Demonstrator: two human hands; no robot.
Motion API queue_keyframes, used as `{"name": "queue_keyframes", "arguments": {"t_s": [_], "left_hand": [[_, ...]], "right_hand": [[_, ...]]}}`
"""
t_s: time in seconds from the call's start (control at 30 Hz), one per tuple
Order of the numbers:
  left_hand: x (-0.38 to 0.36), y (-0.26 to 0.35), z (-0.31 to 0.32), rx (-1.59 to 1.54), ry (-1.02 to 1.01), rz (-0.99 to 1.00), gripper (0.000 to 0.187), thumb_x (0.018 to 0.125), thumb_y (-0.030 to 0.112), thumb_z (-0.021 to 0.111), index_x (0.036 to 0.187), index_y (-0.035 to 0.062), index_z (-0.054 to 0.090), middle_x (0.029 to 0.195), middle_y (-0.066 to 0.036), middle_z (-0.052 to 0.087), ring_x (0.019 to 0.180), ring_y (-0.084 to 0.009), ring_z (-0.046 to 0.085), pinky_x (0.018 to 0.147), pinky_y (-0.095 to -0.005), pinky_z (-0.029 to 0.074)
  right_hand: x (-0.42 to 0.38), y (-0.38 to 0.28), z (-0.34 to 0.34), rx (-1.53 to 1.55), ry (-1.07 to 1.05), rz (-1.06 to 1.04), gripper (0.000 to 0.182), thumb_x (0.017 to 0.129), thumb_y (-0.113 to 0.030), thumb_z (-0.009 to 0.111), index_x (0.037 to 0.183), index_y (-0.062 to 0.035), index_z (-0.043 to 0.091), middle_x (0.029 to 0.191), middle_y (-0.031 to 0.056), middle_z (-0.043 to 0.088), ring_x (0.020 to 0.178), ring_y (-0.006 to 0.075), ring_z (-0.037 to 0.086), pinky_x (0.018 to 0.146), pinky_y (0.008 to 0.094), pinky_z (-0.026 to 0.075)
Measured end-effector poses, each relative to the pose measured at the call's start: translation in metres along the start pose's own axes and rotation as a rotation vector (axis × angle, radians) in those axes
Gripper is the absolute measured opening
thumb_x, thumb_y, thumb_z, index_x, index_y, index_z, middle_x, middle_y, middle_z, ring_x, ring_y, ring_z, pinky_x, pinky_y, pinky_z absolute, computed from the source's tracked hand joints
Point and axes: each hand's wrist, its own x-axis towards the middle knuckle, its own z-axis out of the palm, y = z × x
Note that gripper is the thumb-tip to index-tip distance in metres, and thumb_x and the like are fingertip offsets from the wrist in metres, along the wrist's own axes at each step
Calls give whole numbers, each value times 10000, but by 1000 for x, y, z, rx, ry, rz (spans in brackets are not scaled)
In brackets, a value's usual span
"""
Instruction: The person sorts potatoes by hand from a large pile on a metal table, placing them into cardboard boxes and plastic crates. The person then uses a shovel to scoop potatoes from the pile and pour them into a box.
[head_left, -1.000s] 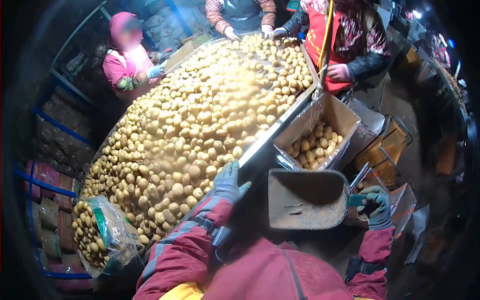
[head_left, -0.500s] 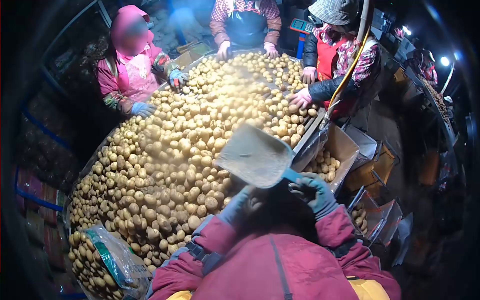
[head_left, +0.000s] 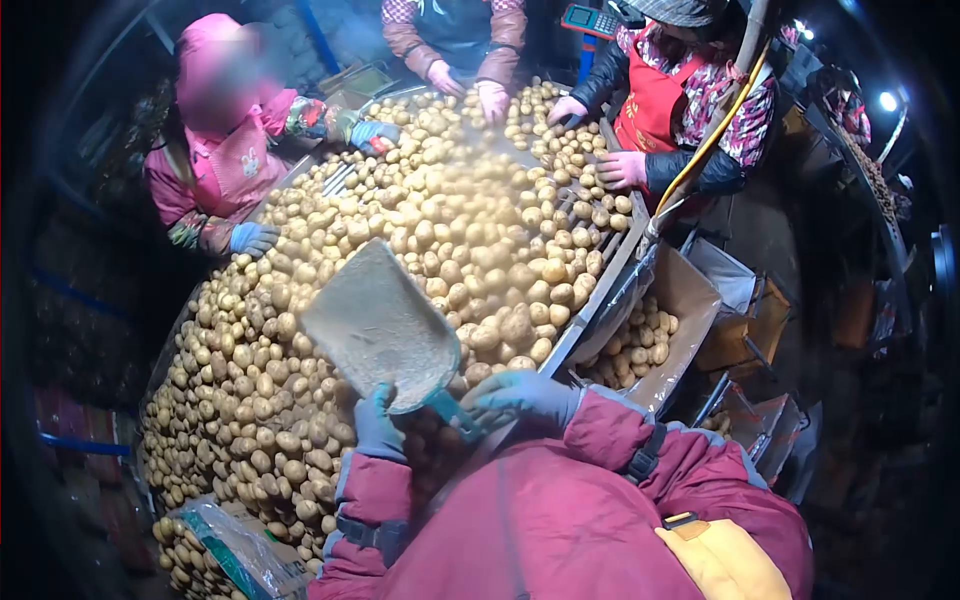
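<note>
A wide scoop (head_left: 375,325) with a dusty grey pan and a teal handle is tilted above the potatoes, its pan holding no potatoes. My right hand (head_left: 525,395), in a grey-blue glove, is closed round the end of the handle. At the pan's near left rim, my gloved left hand (head_left: 378,420) grips the edge, fingers partly hidden. Beneath and around the scoop spreads a large heap of potatoes (head_left: 260,400) on a rimmed table (head_left: 590,310).
A person in pink (head_left: 225,150) works on the left, another person (head_left: 455,40) at the far side, and one with a red apron (head_left: 655,110) on the right. A potato box (head_left: 690,325) stands right; a plastic-lined bag (head_left: 235,535) is front left. A pole (head_left: 715,110) rises right.
The scoop has swung left and its pan has turned. My left hand has taken hold of its rim, and my right hand has moved left with the handle. The co-workers' hands have shifted.
</note>
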Motion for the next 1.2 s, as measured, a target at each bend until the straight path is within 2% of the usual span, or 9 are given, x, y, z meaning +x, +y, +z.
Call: {"name": "queue_keyframes", "arguments": {"t_s": [0.07, 0.13, 0.27, 0.43, 0.53, 0.73, 0.87, 1.07, 1.2], "left_hand": [[14, 3, -7, 94, 93, 107, 390, 924, 157, 711, 1225, -80, 638, 1104, -149, 695, 980, -242, 690, 831, -365, 582], [25, 6, -15, 176, 127, 181, 387, 925, 233, 732, 1196, -38, 677, 1106, -119, 704, 985, -230, 682, 884, -370, 562], [29, 16, -2, 97, 150, 193, 404, 947, 256, 719, 1219, -37, 659, 1107, -112, 699, 986, -215, 680, 890, -354, 562], [18, 30, 19, 154, 169, 101, 504, 941, 233, 733, 1338, -39, 580, 1227, -127, 652, 1072, -220, 653, 951, -351, 551], [17, 34, 31, 160, 187, 80, 515, 943, 243, 731, 1343, -40, 576, 1226, -129, 652, 1061, -225, 656, 949, -355, 549], [34, 29, 42, 169, 208, 43, 425, 948, 290, 717, 1235, -15, 646, 1125, -115, 698, 1005, -217, 675, 886, -377, 563], [38, 39, 61, 206, 145, -19, 475, 974, 240, 691, 1328, -58, 583, 1249, -113, 647, 1071, -201, 648, 961, -343, 533], [48, 28, 53, 223, 146, 19, 468, 986, 265, 675, 1317, -57, 597, 1241, -114, 654, 1080, -203, 639, 965, -340, 524], [47, 31, 58, 177, 117, 0, 456, 989, 254, 667, 1315, -57, 595, 1235, -119, 655, 1081, -204, 640, 956, -345, 531]], "right_hand": [[0, -28, -25, 27, 12, -125, 335, 989, -249, 652, 1242, -31, 676, 1173, 71, 726, 954, 150, 699, 821, 277, 562], [-2, -66, -60, -419, 240, -220, 333, 965, -277, 666, 1210, -55, 706, 1156, 58, 726, 975, 135, 683, 826, 272, 553], [32, -111, -154, -396, 579, -337, 319, 937, -262, 687, 1186, -67, 729, 1030, 34, 730, 899, 111, 672, 804, 276, 550], [85, -175, -212, -721, 686, -623, 351, 925, -255, 669, 1210, -54, 710, 1030, 82, 738, 852, 132, 681, 740, 296, 556], [131, -193, -230, -1151, 818, -727, 262, 902, -245, 626, 1105, -100, 705, 1010, 158, 709, 925, 318, 680, 835, 440, 540], [155, -213, -248, -1498, 683, -542, 429, 872, -209, 658, 1295, -136, 637, 1303, 145, 646, 1259, 352, 553, 1045, 439, 458], [139, -209, -299, -1379, 1018, -822, 349, 871, -279, 669, 1190, -138, 686, 1164, 160, 664, 1093, 372, 622, 972, 472, 479], [95, -238, -305, -1292, 1215, -448, 381, 860, -188, 708, 1234, -116, 687, 1206, 151, 684, 1098, 317, 658, 952, 390, 518], [110, -203, -269, -1222, 783, -540, 399, 857, -296, 708, 1201, -96, 689, 1120, 171, 687, 1036, 340, 663, 903, 413, 525]]}}
